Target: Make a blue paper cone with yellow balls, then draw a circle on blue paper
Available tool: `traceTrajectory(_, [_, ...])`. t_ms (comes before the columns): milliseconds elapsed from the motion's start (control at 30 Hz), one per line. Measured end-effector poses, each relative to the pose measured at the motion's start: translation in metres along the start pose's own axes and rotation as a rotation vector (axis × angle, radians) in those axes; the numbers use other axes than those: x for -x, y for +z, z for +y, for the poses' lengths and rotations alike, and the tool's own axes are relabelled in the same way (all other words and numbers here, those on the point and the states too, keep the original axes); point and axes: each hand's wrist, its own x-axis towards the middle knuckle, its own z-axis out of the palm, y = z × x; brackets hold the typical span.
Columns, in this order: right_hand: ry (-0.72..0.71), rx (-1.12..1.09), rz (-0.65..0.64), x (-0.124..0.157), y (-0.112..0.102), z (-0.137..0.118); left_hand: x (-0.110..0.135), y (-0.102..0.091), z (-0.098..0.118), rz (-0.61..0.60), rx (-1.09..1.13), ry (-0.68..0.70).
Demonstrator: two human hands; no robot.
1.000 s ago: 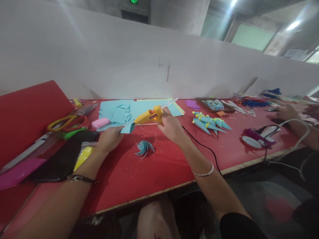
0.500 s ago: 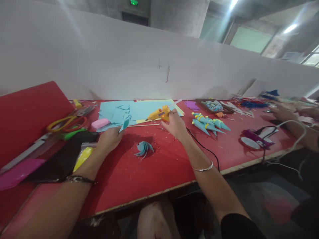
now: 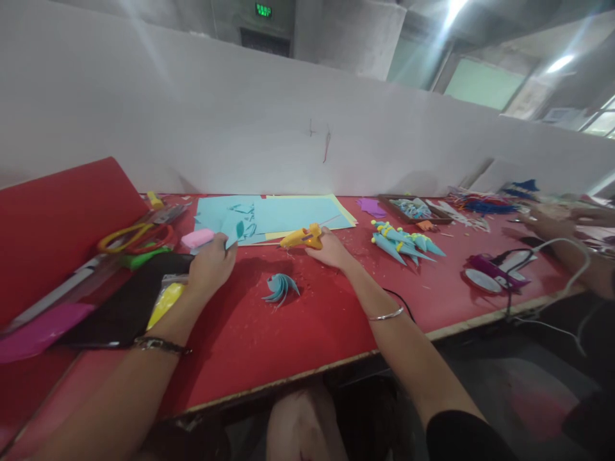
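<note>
Head camera: blue paper (image 3: pixel 239 232) is pinched in the left hand (image 3: pixel 210 261), a yellow glue gun (image 3: pixel 301 237) gripped in the right hand (image 3: pixel 333 250). Curled strips (image 3: pixel 280 287) are seen on the red table (image 3: pixel 259 349).

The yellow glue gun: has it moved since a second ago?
Yes: judged against the curled blue paper piece on the table, the yellow glue gun has shifted right and lower in the picture, away from the left hand.

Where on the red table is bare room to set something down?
Mainly between the curled blue paper and the front edge; also between the blue cones and the purple device. Crowded: left, around scissors and black pouch.
</note>
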Motion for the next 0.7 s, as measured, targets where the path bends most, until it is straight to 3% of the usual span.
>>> traceTrajectory(167, [-0.052,0.03,-0.063,0.003,-0.007,0.0,-0.001,0.005,0.003,-0.042,-0.006,0.079])
traceTrajectory(300, [-0.016,0.154,-0.061,0.009,-0.02,-0.007,0.001,0.006,0.005,-0.088,-0.003,0.137])
traceTrajectory(433, [0.124,0.387,-0.073,0.022,-0.042,-0.017,0.005,0.0,0.005,-0.159,-0.079,0.157])
traceTrajectory(533, [0.283,0.492,-0.225,0.033,-0.054,-0.024,0.006,-0.005,0.0,-0.222,-0.162,0.21])
traceTrajectory(600, [0.207,0.46,-0.293,0.036,-0.056,-0.03,0.005,-0.006,-0.004,-0.247,-0.193,0.27])
traceTrajectory(700, [-0.051,0.322,-0.291,0.037,-0.051,-0.041,0.002,-0.005,-0.009,-0.249,-0.163,0.312])
